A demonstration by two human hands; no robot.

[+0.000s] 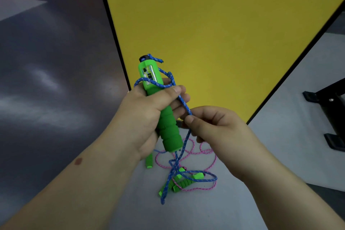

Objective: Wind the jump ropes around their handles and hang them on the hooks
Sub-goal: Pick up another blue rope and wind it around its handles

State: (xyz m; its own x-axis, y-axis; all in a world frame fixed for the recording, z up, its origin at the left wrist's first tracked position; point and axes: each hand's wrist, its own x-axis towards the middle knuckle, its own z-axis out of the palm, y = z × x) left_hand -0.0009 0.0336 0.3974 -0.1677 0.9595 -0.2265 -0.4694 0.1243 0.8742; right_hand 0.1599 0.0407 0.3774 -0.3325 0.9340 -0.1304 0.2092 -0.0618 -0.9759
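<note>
Left hand [149,110] grips the upright green handle [164,117], blue rope [184,106] looped round its top, right hand [211,125] pinches that rope just right of the handle, more green handles [183,183] and pink rope [203,152] below on the grey floor [280,99].

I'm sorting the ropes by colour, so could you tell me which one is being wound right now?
The blue rope: it loops around the handle in the left hand and the right hand pinches it. The pink rope lies loose below.
</note>
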